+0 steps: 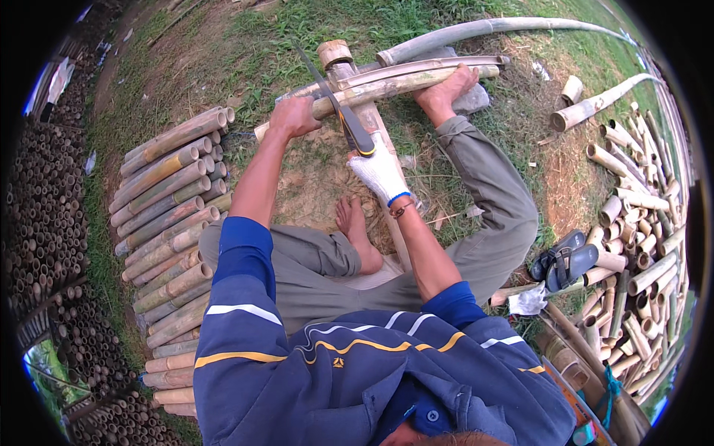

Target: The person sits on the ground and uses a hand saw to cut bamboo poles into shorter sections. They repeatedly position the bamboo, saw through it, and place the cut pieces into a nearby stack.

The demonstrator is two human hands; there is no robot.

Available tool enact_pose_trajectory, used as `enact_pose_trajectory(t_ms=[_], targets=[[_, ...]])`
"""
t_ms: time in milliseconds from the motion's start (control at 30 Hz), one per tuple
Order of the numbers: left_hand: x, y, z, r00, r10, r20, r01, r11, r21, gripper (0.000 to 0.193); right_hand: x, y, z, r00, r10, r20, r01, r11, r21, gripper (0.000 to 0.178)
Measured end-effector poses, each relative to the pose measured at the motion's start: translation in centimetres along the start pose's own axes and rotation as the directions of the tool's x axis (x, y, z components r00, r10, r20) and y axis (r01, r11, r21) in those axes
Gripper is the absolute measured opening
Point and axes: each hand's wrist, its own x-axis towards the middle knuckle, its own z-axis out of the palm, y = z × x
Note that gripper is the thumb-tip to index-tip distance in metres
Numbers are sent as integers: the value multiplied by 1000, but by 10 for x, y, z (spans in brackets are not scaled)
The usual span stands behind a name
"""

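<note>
My left hand (294,117), bare, is wrapped round a bamboo pole (401,84) near its left end. In a white knit glove with a blue cuff, my right hand (378,169) grips the black and yellow handle of a hand saw (355,132). The saw's dark blade reaches forward across the pole, just right of my left hand; whether its teeth have cut in cannot be made out. Under the pole runs a wooden beam (370,119) with a bamboo stub (335,53) upright at its far end. My right bare foot (444,91) presses on the pole's right part.
Cut bamboo lengths (175,178) are stacked at my left. On the right lies a heap of short bamboo pieces (639,253), with dark sandals (565,260) beside it. A long curved bamboo pole (476,30) rests beyond, near a grey stone (471,99). My left foot (357,230) is on the ground.
</note>
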Motion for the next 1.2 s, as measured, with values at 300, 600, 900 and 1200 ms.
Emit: enact_pose_trajectory(t_ms=[300,600,900,1200], targets=[[-7,3,-3,999,-40,1,40,999,18,56,-230,-13,-86,990,138,25,-131,975,-182,70],[5,6,1,999,-14,-34,15,999,40,57,3,1,2,996,-84,-39,81,994,-77,53],[-7,0,5,998,-51,-26,50,998,-35,53,-233,-38,-95,953,300,47,-292,949,-122,68],[5,1,9,997,-47,-57,47,999,0,55,-14,9,-6,996,-83,-16,82,994,-67,66]])
